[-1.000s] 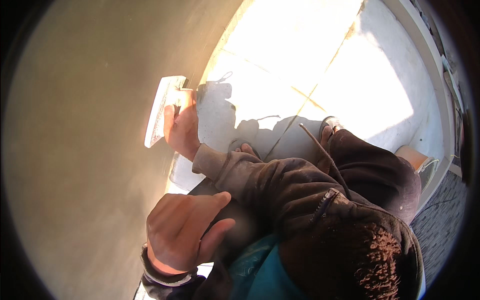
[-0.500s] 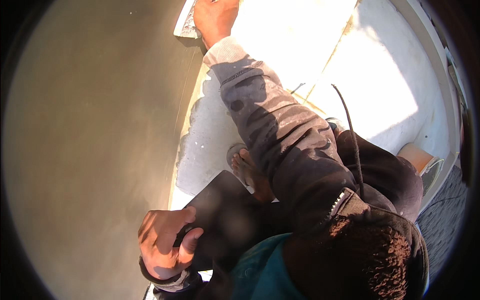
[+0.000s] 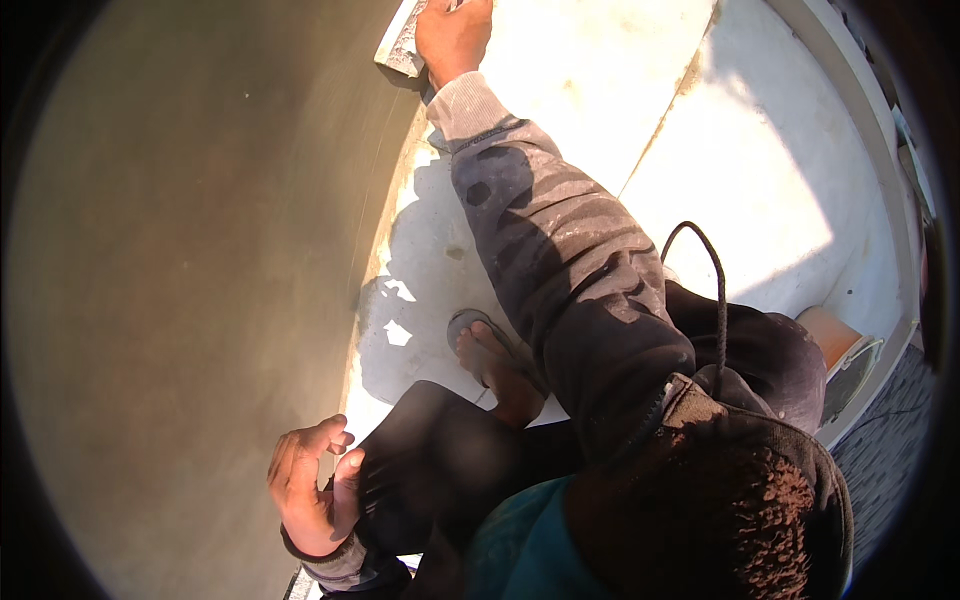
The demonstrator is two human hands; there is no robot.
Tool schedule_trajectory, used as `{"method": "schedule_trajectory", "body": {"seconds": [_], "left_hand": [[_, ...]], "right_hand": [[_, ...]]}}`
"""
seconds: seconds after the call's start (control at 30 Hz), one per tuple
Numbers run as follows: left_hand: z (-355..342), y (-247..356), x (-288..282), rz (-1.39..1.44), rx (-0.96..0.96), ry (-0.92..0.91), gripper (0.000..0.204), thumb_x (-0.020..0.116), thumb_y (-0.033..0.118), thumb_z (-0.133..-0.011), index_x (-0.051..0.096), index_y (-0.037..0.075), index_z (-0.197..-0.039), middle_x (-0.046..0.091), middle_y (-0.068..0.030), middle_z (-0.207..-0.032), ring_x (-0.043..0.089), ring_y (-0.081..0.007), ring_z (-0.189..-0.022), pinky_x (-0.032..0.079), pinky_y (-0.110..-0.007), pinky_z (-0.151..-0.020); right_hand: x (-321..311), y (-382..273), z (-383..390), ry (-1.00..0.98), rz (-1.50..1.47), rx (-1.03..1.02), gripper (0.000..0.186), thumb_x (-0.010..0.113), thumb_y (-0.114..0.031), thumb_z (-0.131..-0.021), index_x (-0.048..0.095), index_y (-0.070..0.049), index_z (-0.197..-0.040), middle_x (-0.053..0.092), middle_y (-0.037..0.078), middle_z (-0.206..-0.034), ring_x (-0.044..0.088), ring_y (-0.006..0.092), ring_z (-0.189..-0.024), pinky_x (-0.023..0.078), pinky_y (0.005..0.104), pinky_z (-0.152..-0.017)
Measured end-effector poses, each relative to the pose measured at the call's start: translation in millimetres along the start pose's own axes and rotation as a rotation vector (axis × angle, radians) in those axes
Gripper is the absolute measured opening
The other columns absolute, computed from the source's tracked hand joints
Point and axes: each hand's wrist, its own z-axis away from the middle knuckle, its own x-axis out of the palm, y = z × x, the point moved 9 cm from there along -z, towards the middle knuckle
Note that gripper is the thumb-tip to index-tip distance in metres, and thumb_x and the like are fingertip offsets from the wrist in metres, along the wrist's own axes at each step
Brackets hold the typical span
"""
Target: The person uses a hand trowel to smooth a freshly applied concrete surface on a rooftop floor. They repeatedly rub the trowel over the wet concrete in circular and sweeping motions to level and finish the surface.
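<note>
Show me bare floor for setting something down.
Widest is the sunlit floor between the right sleeve and the pale ledge. A narrower shaded strip lies between that sleeve and the wall, above the foot. Crowded: the bucket beside the trousers, the right hand with its flat tool by the wall, and the left hand near the knee.

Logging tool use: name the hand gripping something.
The right hand, at the top edge, grips a pale flat tool; the left hand, lower down, looks empty.

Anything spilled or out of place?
A dark, thick cord arches loosely from the brown fabric jacket instead of hanging flat. Brownish stains line a seam in the pale smooth floor; no clear spill. The pale, flat hand tool in the right hand is partly out of frame.
</note>
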Motion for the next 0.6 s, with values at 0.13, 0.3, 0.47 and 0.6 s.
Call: {"method": "schedule_trajectory", "body": {"seconds": [0.13, 0.3, 0.47, 0.6], "left_hand": [[-29, 34, 5, -0.042, 0.104, -0.076, 0.025, 0.075, 0.011, -0.085, 0.066, -0.002, -0.105, 0.066, -0.0096, -0.084, 0.063, -0.0208, -0.075, 0.051, -0.033, -0.075], [-14, 12, 2, -0.015, -0.031, -0.055, 0.023, 0.066, -0.002, -0.084, 0.066, -0.002, -0.108, 0.066, -0.0103, -0.085, 0.063, -0.0197, -0.075, 0.051, -0.032, -0.076], [21, -5, -9, 0.027, -0.169, 0.055, 0.020, 0.074, 0.012, -0.089, 0.069, 0.000, -0.104, 0.068, -0.0092, -0.082, 0.064, -0.0228, -0.073, 0.050, -0.034, -0.072], [2, 24, -8, -0.045, -0.103, 0.007, 0.030, 0.080, 0.017, -0.086, 0.069, 0.000, -0.108, 0.071, -0.0096, -0.084, 0.066, -0.0244, -0.074, 0.051, -0.036, -0.072]], "right_hand": [[34, 22, 187, -0.128, 0.038, -0.297, 0.032, 0.057, -0.004, -0.089, 0.061, -0.002, -0.121, 0.053, 0.019, -0.120, 0.057, 0.0381, -0.116, 0.048, 0.0472, -0.096], [15, -19, 62, 0.027, -0.062, -0.245, 0.023, 0.059, -0.008, -0.094, 0.060, -0.008, -0.117, 0.055, 0.015, -0.118, 0.063, 0.0378, -0.101, 0.051, 0.0469, -0.083], [-11, -44, -57, -0.093, -0.178, 0.040, 0.027, 0.053, -0.012, -0.102, 0.057, 0.004, -0.123, 0.070, 0.026, -0.104, 0.072, 0.0342, -0.086, 0.056, 0.0409, -0.069], [22, 14, 66, -0.039, -0.052, -0.191, 0.026, 0.056, -0.009, -0.094, 0.055, -0.006, -0.120, 0.054, 0.020, -0.118, 0.062, 0.0420, -0.104, 0.050, 0.0488, -0.086]]}}
